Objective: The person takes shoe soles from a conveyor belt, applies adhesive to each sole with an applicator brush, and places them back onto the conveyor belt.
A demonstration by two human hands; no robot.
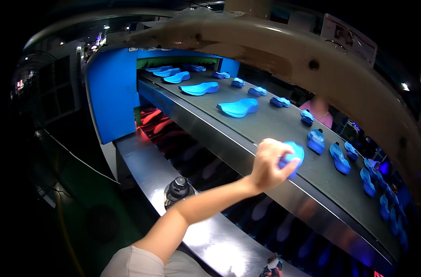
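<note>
My left hand (pixel 273 164) is closed around a blue shoe sole (pixel 297 154), held over the near edge of a dark conveyor belt (pixel 270 131). The fingers hide part of the sole. Beyond the hand, a bright blue sole (pixel 239 108) lies on the belt, with another blue sole (pixel 200 88) farther back. Only a sliver of my right hand (pixel 276 273) shows at the bottom edge, its fingers curled around a dark and white object (pixel 270 265) that I cannot make out.
A blue machine housing (pixel 110 94) stands at the belt's far left end. Several shoe-shaped blue pieces (pixel 315 141) line the belt's far side. A metal ledge (pixel 210 240) bears a black knob (pixel 179 187). A beige beam (pixel 284 51) arches overhead; a person in pink (pixel 325 119) is beyond.
</note>
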